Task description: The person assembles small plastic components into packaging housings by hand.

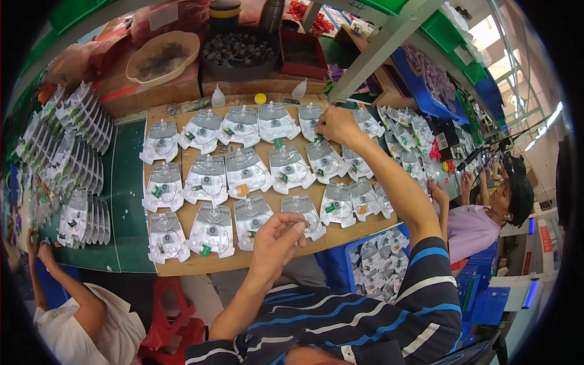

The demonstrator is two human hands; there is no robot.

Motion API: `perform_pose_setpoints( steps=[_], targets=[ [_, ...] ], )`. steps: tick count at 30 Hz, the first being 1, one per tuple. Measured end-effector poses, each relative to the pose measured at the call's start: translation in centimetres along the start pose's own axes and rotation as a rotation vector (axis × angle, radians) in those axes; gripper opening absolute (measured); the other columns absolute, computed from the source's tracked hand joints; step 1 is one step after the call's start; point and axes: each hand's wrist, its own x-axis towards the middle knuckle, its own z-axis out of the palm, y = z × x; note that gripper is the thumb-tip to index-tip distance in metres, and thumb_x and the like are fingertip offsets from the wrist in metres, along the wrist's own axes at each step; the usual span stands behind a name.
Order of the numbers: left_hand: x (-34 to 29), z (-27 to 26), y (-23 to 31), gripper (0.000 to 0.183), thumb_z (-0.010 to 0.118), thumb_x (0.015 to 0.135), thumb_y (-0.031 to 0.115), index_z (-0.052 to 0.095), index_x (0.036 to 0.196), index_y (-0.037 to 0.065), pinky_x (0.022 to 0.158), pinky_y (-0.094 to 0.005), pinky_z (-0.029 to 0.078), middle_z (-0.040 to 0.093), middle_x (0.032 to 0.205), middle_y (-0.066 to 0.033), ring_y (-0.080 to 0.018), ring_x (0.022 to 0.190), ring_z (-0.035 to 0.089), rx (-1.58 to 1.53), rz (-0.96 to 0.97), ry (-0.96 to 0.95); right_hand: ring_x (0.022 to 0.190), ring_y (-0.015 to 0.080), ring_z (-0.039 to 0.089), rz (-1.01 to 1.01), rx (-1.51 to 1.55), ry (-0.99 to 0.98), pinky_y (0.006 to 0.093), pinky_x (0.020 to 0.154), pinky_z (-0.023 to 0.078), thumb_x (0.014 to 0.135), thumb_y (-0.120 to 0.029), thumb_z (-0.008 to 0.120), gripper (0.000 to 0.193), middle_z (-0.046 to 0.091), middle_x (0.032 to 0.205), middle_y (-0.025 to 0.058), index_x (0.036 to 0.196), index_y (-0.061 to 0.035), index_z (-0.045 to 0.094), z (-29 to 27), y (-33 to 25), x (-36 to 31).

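Note:
Several grey and white fan-shaped plastic housings (202, 180) lie in three rows on a brown board (131, 258), many with thin wires and a small green circuit board (205, 250). My right hand (340, 126) reaches to the far row, its fingertips pinched low over a grey and white housing (309, 114); the fingers hide what they grip. Above the near row is my left hand (277, 243), thumb and fingers pressed together beside another housing (298, 205). Anything in that pinch is too small to make out.
Stacked housings (88, 216) stand at left. At the back are a cream bowl (146, 82), a black basin (240, 74) of small parts, a red tray (304, 72) and two white squeeze bottles (218, 96). A blue crate (351, 267) sits near right. Co-workers sit at both sides.

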Motion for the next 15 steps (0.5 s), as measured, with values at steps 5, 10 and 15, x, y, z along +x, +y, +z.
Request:
perform_pose_setpoints(
  steps=[5, 10, 15],
  targets=[
    [-0.2, 0.0, 0.2, 0.022, 0.062, 0.093, 0.008, 0.058, 0.113, -0.001, 0.039, -0.0156, 0.030, 0.065, 0.100, -0.0087, -0.0038, 0.068, 0.055, 0.007, 0.035, 0.000, 0.082, 0.0352, 0.068, 0.071, 0.094, -0.042, 0.0438, 0.076, 0.053, 0.078, -0.029, 0.073, 0.024, 0.071, 0.083, 0.0181, 0.084, -0.0056, 0.075, -0.6, 0.3, -0.3],
    [0.1, -0.2, 0.5, 0.023, 0.062, 0.094, 0.011, 0.058, 0.113, 0.000, 0.038, -0.0166, 0.028, 0.064, 0.088, -0.0081, -0.0022, 0.054, 0.046, 0.018, 0.108, 0.102, 0.074, 0.0350, 0.068, -0.048, 0.209, 0.136, 0.0435, 0.070, 0.052, 0.085, -0.032, 0.066, 0.032, 0.069, 0.077, 0.0195, 0.084, -0.0015, 0.073, -2.8, -1.3, -3.1],
    [-0.2, 0.2, 0.4, 0.022, 0.063, 0.094, 0.011, 0.058, 0.111, 0.000, 0.038, -0.0160, 0.026, 0.060, 0.080, -0.0053, -0.0010, 0.050, 0.040, -0.021, 0.172, 0.132, 0.058, 0.0090, 0.063, 0.019, 0.952, -0.436, 0.0241, 0.050, 0.048, 0.095, -0.045, 0.057, 0.045, 0.067, 0.072, 0.0024, 0.089, -0.0026, 0.069, -4.2, -7.7, -12.3]
  ],
)
